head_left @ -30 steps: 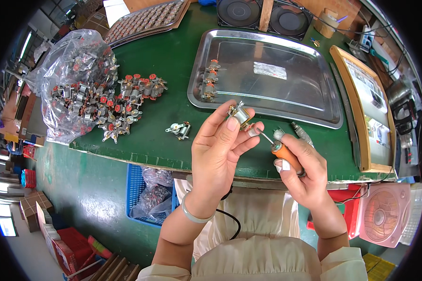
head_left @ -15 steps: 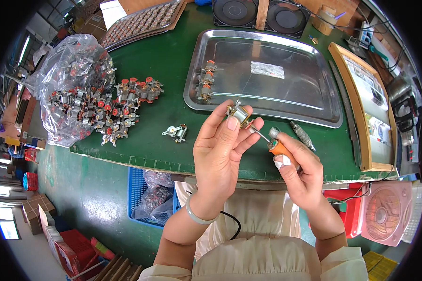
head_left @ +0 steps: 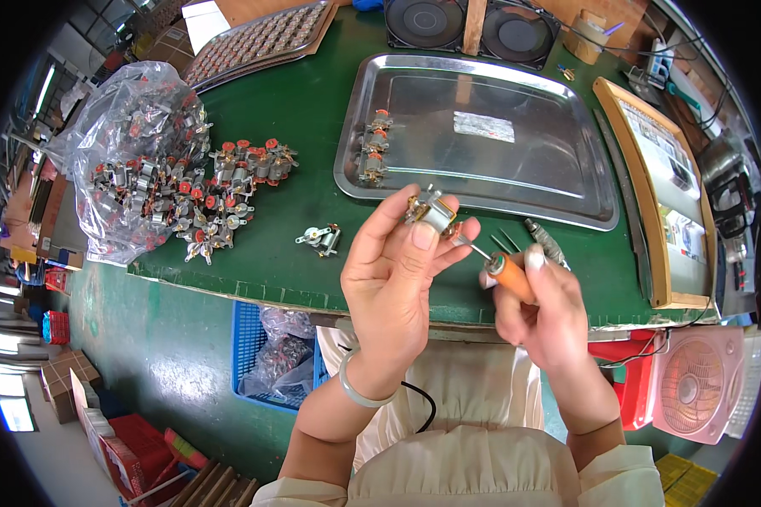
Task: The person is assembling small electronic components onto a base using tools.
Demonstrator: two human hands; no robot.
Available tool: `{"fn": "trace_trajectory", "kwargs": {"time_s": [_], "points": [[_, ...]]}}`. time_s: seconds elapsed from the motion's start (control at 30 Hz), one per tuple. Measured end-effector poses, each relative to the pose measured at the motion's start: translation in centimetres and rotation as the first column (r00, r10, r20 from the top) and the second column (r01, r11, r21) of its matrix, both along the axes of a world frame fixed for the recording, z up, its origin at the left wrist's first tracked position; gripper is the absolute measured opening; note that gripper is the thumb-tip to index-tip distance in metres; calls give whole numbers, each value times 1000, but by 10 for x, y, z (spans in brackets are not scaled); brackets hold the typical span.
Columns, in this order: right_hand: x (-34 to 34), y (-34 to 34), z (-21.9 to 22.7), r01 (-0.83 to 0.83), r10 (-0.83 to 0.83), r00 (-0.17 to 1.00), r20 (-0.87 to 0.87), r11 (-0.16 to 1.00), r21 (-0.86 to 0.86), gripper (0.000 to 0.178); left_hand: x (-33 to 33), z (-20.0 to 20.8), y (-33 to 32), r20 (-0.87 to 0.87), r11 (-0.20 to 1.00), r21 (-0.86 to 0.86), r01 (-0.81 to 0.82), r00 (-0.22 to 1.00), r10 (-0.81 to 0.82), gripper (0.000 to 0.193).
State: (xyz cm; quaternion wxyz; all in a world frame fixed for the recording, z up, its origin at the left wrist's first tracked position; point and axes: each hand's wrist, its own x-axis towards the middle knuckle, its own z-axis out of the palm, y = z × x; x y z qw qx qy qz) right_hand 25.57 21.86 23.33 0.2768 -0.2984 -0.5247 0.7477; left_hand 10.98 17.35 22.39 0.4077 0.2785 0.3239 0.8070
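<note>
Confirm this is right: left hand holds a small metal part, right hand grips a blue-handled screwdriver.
Wrong colour: the head view shows the screwdriver has an orange handle, not blue. The left hand holds a small metal part, and the right hand grips the screwdriver.

The left hand (head_left: pixel 393 279) pinches a small metal part (head_left: pixel 434 215), while the right hand (head_left: pixel 551 314) grips an orange-handled screwdriver (head_left: pixel 513 277) whose shaft points toward it; contact at the tip is hard to make out. On the green table (head_left: pixel 313 110), a loose part (head_left: pixel 319 240) lies to the left, with a heap of parts (head_left: pixel 220 203) spilling from a clear plastic bag (head_left: pixel 93 144) farther left. Beyond the hands is a metal tray (head_left: pixel 550 182) with a short row of parts (head_left: pixel 375 150) along its left side.
</note>
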Motion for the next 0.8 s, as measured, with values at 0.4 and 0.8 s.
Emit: {"fn": "trace_trajectory", "kwargs": {"time_s": [0.4, 0.8], "points": [[1, -2, 3, -18, 12, 996, 88, 998, 67, 37, -5, -3, -3, -22, 997, 77, -19, 1000, 21, 34], [-3, 2, 9, -21, 43, 990, 133, 986, -168, 56, -6, -4, -3, 14, 999, 43, 32, 999, -32, 34]]}}
